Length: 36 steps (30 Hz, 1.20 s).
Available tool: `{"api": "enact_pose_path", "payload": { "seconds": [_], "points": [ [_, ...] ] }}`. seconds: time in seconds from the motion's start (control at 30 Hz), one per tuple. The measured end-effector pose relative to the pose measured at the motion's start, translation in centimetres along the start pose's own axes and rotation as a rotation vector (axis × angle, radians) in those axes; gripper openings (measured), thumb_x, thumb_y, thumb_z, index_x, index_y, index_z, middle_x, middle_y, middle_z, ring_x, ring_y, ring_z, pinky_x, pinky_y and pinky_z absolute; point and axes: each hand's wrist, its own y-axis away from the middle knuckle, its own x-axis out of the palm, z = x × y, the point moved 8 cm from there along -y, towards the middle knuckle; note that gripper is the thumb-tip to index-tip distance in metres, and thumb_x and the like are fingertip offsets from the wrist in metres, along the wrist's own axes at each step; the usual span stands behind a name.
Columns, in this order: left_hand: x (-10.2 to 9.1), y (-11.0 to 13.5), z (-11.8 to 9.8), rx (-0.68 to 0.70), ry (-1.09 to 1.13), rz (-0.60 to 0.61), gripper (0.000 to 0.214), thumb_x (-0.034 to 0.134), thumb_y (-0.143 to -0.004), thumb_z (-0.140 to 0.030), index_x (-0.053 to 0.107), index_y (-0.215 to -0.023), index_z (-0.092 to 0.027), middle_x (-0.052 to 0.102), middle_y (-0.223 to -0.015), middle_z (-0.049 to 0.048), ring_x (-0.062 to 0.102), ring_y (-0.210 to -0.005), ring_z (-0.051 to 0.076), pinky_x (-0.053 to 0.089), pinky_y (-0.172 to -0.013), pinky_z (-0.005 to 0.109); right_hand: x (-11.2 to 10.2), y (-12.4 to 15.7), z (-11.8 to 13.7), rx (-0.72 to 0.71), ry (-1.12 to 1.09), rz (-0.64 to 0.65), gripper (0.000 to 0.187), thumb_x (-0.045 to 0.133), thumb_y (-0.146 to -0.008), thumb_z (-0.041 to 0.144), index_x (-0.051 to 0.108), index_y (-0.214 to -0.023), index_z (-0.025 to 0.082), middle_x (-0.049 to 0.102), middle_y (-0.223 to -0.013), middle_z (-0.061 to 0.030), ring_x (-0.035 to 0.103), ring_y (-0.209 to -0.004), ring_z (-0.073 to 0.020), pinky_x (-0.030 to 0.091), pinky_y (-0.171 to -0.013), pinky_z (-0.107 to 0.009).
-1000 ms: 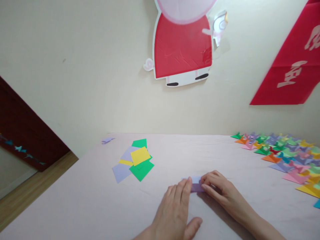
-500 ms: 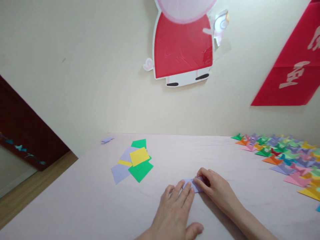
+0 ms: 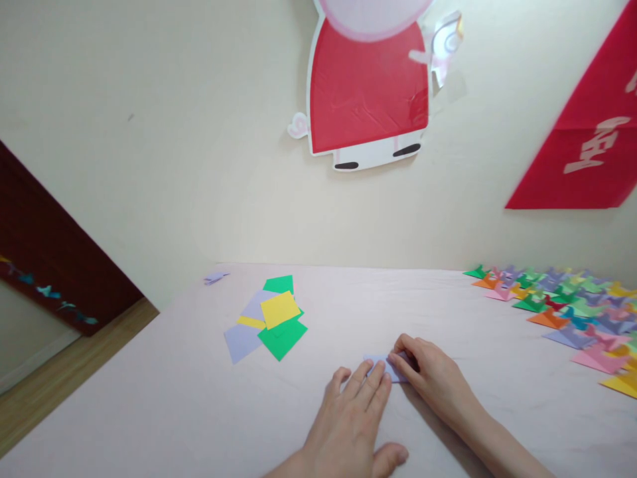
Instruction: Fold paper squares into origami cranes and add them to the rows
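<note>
A small folded lilac paper [image 3: 385, 366] lies on the pale pink table [image 3: 448, 312] in front of me. My left hand [image 3: 348, 425] lies flat with fingers stretched out, its fingertips resting on the paper's near left edge. My right hand [image 3: 430, 378] has its fingers curled and pressed onto the paper's right part, covering some of it.
A loose pile of green, yellow and lilac paper squares [image 3: 271, 318] lies to the left. Several folded paper figures [image 3: 567, 309] in many colours cover the right side. One small lilac piece [image 3: 215, 277] sits at the far left corner. A cartoon cut-out [image 3: 368, 86] and red banner [image 3: 587, 146] hang on the wall.
My left hand slid slightly left and back along the paper, exposing more of it. My right hand stayed pressed on the right part. The view shifted a little.
</note>
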Motion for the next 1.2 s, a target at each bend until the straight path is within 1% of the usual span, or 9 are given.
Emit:
{"api": "enact_pose_path", "payload": {
  "seconds": [0.27, 0.6, 0.73, 0.87, 0.93, 1.03, 1.1, 1.2],
  "points": [
    [-0.3, 0.0, -0.1, 0.000, -0.011, -0.032, 0.073, 0.044, -0.095, -0.056, 0.024, -0.152, -0.016, 0.023, -0.157, 0.0095, 0.021, -0.145, 0.028, 0.023, -0.115, 0.051, -0.1, 0.1, 0.1, -0.051, 0.008, -0.074, 0.020, 0.045, -0.088, 0.035, 0.057, -0.077, 0.023, 0.064, -0.073, -0.0037, 0.058, -0.071, -0.0210, 0.041, -0.067, -0.031],
    [-0.4, -0.1, -0.1, -0.014, 0.014, -0.012, 0.072, 0.041, -0.095, -0.059, 0.027, -0.151, -0.015, 0.021, -0.158, 0.0089, 0.020, -0.146, 0.027, 0.022, -0.116, 0.053, 0.0, 0.1, 0.2, -0.044, 0.055, -0.070, 0.019, 0.045, -0.088, 0.033, 0.058, -0.078, 0.023, 0.064, -0.074, -0.0037, 0.059, -0.071, -0.0214, 0.041, -0.067, -0.031],
    [-0.6, -0.1, -0.1, -0.012, -0.002, -0.026, 0.073, 0.042, -0.094, -0.059, 0.027, -0.151, -0.016, 0.023, -0.157, 0.0093, 0.021, -0.145, 0.027, 0.023, -0.116, 0.053, -0.1, 0.2, 0.3, -0.044, 0.070, -0.080, 0.019, 0.045, -0.089, 0.033, 0.058, -0.078, 0.023, 0.064, -0.073, -0.0039, 0.059, -0.071, -0.0211, 0.041, -0.065, -0.030],
    [-0.9, -0.2, -0.3, -0.028, 0.021, -0.023, 0.073, 0.038, -0.095, -0.063, 0.031, -0.150, -0.016, 0.025, -0.157, 0.0095, 0.024, -0.145, 0.027, 0.021, -0.116, 0.052, -0.1, 0.3, 0.6, -0.070, 0.096, -0.097, 0.019, 0.045, -0.090, 0.032, 0.057, -0.079, 0.023, 0.064, -0.072, -0.0035, 0.059, -0.070, -0.0209, 0.041, -0.066, -0.030],
    [-1.2, -0.2, -0.4, -0.036, 0.035, -0.027, 0.073, 0.036, -0.094, -0.066, 0.035, -0.148, -0.016, 0.027, -0.156, 0.0096, 0.024, -0.144, 0.027, 0.020, -0.116, 0.053, 0.0, 0.5, 0.8, -0.088, 0.101, -0.099, 0.017, 0.045, -0.090, 0.030, 0.058, -0.083, 0.023, 0.065, -0.075, -0.0035, 0.059, -0.072, -0.0212, 0.041, -0.068, -0.031],
    [-1.3, -0.4, -0.5, -0.038, 0.040, -0.032, 0.072, 0.040, -0.093, -0.065, 0.039, -0.145, -0.016, 0.029, -0.155, 0.0107, 0.025, -0.144, 0.028, 0.021, -0.116, 0.053, -0.1, 1.0, 1.2, -0.117, 0.101, -0.146, 0.012, 0.049, -0.088, 0.030, 0.058, -0.092, 0.023, 0.068, -0.086, -0.0047, 0.061, -0.079, -0.0226, 0.040, -0.074, -0.033],
    [-1.3, -0.4, -0.6, -0.031, 0.031, -0.038, 0.070, 0.042, -0.093, -0.064, 0.041, -0.143, -0.015, 0.031, -0.155, 0.0113, 0.026, -0.143, 0.028, 0.022, -0.116, 0.053, -0.1, 1.5, 1.5, -0.127, 0.100, -0.177, 0.014, 0.053, -0.086, 0.030, 0.059, -0.097, 0.023, 0.069, -0.094, -0.0058, 0.061, -0.086, -0.0240, 0.040, -0.078, -0.035],
    [-1.3, -0.3, -0.5, -0.018, 0.005, -0.053, 0.069, 0.044, -0.092, -0.063, 0.043, -0.142, -0.014, 0.033, -0.154, 0.0113, 0.028, -0.143, 0.029, 0.025, -0.114, 0.053, 0.1, 2.0, 1.7, -0.113, 0.089, -0.180, 0.018, 0.055, -0.085, 0.030, 0.059, -0.101, 0.024, 0.068, -0.102, -0.0063, 0.060, -0.093, -0.0256, 0.039, -0.081, -0.037]
  ]
}}
